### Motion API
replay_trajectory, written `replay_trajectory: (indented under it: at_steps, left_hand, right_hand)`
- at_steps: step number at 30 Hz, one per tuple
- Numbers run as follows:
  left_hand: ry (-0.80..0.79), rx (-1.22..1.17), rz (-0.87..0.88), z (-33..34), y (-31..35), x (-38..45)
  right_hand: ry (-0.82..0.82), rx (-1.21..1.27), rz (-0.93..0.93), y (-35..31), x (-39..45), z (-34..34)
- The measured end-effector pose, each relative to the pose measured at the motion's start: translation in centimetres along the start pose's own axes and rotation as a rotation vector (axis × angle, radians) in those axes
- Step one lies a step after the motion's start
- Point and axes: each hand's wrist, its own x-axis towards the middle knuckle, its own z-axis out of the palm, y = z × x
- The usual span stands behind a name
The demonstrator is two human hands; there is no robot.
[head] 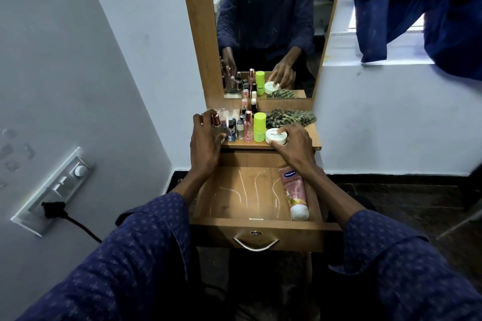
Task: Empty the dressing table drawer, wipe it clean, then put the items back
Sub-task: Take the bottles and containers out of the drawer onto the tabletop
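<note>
The wooden drawer (234, 221) stands pulled out below the dressing table shelf (314, 142). A pink lotion tube (293, 191) lies along the drawer's right side; white streaks mark the drawer floor. On the shelf, my left hand (204, 142) grips a clear perfume bottle with a rose-gold cap (216, 122) at the left end. My right hand (293, 143) holds a round white nail polish remover tub (276, 136). Between them stand several small bottles (236, 129), a pink spray (248, 126) and a lime green bottle (259, 126). A green checked cloth (292, 117) lies at the back right.
The mirror (266, 21) rises behind the shelf. A switchboard with a black plug and cable (53, 210) is on the left wall. A blue curtain (417, 13) hangs over the window at right. The drawer's metal handle (255, 243) faces me.
</note>
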Motion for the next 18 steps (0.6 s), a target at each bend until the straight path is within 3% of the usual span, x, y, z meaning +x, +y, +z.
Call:
replay_trajectory:
  at_steps: [8,14,16,18]
  left_hand:
    - [-0.024,-0.034,-0.017,-0.1,-0.5,-0.9]
    - [0.057,0.010,-0.057,0.3,0.0,-2.0]
    - [0.053,0.025,-0.006,0.9,1.3,-2.9]
    - [-0.050,-0.022,0.089,1.6,3.0,-3.6]
  right_hand:
    - [0.008,0.150,0.072,-0.1,0.0,-0.9]
    - [0.007,0.246,0.142,0.0,0.5,-0.9]
    - [0.011,0.244,0.135,0.2,0.3,-0.8]
    - [-0.013,0.250,0.093,0.4,-0.1,-0.8]
